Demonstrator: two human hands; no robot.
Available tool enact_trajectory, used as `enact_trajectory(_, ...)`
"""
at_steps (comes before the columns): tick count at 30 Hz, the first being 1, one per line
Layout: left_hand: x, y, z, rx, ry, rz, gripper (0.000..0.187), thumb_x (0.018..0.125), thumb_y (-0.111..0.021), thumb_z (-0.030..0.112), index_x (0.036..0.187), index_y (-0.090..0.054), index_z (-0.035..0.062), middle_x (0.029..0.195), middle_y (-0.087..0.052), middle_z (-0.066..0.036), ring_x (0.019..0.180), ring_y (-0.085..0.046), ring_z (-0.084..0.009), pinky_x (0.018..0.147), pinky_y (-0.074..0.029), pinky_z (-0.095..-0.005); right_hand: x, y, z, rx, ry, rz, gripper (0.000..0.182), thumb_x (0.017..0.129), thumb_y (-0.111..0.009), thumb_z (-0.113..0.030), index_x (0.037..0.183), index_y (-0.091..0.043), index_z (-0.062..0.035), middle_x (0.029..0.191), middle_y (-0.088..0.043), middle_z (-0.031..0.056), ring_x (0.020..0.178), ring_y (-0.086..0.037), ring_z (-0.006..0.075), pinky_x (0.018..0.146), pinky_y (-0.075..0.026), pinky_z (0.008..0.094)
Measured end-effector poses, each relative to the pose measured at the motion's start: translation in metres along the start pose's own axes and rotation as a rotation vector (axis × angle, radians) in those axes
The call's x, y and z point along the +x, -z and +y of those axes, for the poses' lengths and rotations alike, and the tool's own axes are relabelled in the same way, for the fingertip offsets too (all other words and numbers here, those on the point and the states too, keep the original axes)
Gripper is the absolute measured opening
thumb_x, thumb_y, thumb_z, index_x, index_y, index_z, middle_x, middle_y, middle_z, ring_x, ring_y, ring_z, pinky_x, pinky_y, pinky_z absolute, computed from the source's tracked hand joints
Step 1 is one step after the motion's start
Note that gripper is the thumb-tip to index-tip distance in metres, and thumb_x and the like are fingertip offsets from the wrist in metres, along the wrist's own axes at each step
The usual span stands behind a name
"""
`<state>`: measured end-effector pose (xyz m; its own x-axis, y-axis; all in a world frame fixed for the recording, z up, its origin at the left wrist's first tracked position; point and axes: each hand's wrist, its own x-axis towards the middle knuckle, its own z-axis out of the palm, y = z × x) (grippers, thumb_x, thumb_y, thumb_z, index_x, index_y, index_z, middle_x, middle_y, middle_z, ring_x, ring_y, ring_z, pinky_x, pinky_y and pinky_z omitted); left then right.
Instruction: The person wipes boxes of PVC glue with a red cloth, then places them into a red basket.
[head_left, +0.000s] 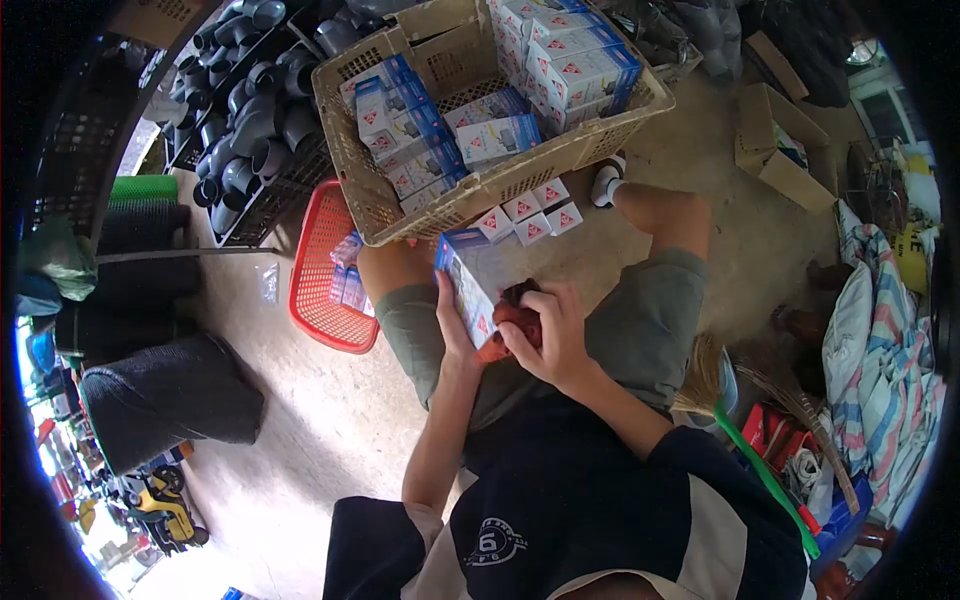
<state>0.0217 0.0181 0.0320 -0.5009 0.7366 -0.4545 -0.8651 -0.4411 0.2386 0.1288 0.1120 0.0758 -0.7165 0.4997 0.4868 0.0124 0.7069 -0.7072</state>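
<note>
My left hand [456, 330] is closed around the side of a blue and white box [472, 278], which is tilted above my lap. My right hand [552, 338] grips a dark red cloth [524, 318] and presses it against the lower right edge of the box. Beyond the hands, several small white boxes [530, 212] with red logos stand on the floor. Behind them is a large tan crate [400, 225] with stacks of blue and white boxes [580, 70] inside.
A red basket [300, 275] with small packs is left of my leg. Grey pipe fittings [255, 120] fill a black crate behind it. An open carton [790, 150] stands back right. A broom [702, 378] and green stick [765, 475] lie at right.
</note>
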Motion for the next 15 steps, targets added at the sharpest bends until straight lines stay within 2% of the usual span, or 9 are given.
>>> enact_trajectory(2,-0.002,0.000,-0.011,-0.044,0.000,0.055,0.062,0.099,-0.041,0.061,0.125,-0.058,0.0075,0.114,-0.067,-0.012,0.100,-0.066,-0.0273,0.090,-0.054,-0.0413,0.006,-0.005,0.005,-0.086,0.054,0.062,0.040,0.080,-0.076,-0.027,0.109,-0.055,-0.0083,0.102,-0.056,0.0145,0.091,-0.052,0.0334,0.079,-0.042,0.0446)
enact_trajectory(3,-0.011,-0.012,-0.013,-0.100,0.074,0.049,0.060,0.099,-0.042,0.060,0.123,-0.059,0.0075,0.112,-0.067,-0.011,0.099,-0.065,-0.0265,0.089,-0.054,-0.0403,0.011,-0.006,0.004,-0.125,0.082,0.090,0.041,0.080,-0.077,-0.028,0.109,-0.055,-0.0085,0.102,-0.056,0.0141,0.091,-0.051,0.0332,0.079,-0.042,0.0444)
enact_trajectory(4,-0.014,-0.022,-0.014,-0.129,0.073,0.034,0.059,0.100,-0.042,0.059,0.123,-0.059,0.0074,0.112,-0.067,-0.011,0.099,-0.065,-0.0264,0.088,-0.055,-0.0402,0.015,-0.004,-0.001,-0.167,0.028,0.098,0.042,0.077,-0.079,-0.030,0.106,-0.057,-0.0113,0.101,-0.056,0.0114,0.091,-0.053,0.0328,0.081,-0.043,0.0457)
enact_trajectory(5,-0.017,-0.027,-0.014,-0.158,0.073,0.023,0.058,0.100,-0.043,0.058,0.123,-0.059,0.0073,0.112,-0.067,-0.011,0.099,-0.065,-0.0263,0.088,-0.055,-0.0402,0.014,-0.002,-0.005,-0.139,0.109,0.060,0.041,0.076,-0.079,-0.032,0.104,-0.058,-0.0118,0.101,-0.057,0.0098,0.089,-0.054,0.0310,0.078,-0.043,0.0447)
enact_trajectory(7,-0.012,-0.029,-0.009,-0.010,-0.050,0.132,0.057,0.101,-0.043,0.055,0.127,-0.056,0.0072,0.116,-0.066,-0.010,0.099,-0.065,-0.0262,0.088,-0.055,-0.0398,0.009,0.003,-0.012,-0.089,0.283,-0.007,0.039,0.076,-0.079,-0.035,0.101,-0.061,-0.0128,0.100,-0.058,0.0067,0.084,-0.055,0.0273,0.072,-0.043,0.0427)
enact_trajectory(8,-0.009,-0.018,-0.002,0.018,-0.028,0.008,0.056,0.102,-0.041,0.053,0.134,-0.053,0.0085,0.123,-0.064,-0.011,0.102,-0.064,-0.0264,0.089,-0.054,-0.0395,0.003,0.004,-0.017,-0.048,0.336,-0.037,0.036,0.075,-0.079,-0.037,0.095,-0.061,-0.0137,0.095,-0.058,0.0054,0.079,-0.056,0.0256,0.070,-0.042,0.0411)
enact_trajectory(11,-0.012,-0.036,-0.001,0.091,-0.079,0.067,0.054,0.103,-0.040,0.052,0.135,-0.052,0.0097,0.121,-0.064,-0.010,0.103,-0.063,-0.0262,0.090,-0.053,-0.0391,0.020,0.013,0.000,-0.049,0.369,-0.006,0.036,0.074,-0.080,-0.037,0.094,-0.061,-0.0139,0.093,-0.056,0.0053,0.079,-0.055,0.0258,0.069,-0.043,0.0400)
enact_trajectory(12,-0.025,-0.073,-0.006,0.094,-0.104,0.198,0.051,0.103,-0.039,0.052,0.129,-0.054,0.0099,0.114,-0.064,-0.009,0.102,-0.063,-0.0254,0.090,-0.053,-0.0388,0.029,0.016,0.000,-0.086,0.283,-0.013,0.037,0.075,-0.079,-0.036,0.096,-0.060,-0.0129,0.094,-0.056,0.0061,0.079,-0.054,0.0275,0.069,-0.043,0.0408)
enact_trajectory(15,-0.029,-0.058,-0.014,-0.055,-0.075,0.126,0.047,0.105,-0.038,0.049,0.123,-0.055,0.0091,0.110,-0.064,-0.009,0.101,-0.062,-0.0245,0.089,-0.053,-0.0382,0.056,0.012,-0.006,-0.038,0.084,0.118,0.037,0.076,-0.079,-0.034,0.098,-0.059,-0.0114,0.095,-0.057,0.0072,0.079,-0.053,0.0294,0.069,-0.043,0.0411)
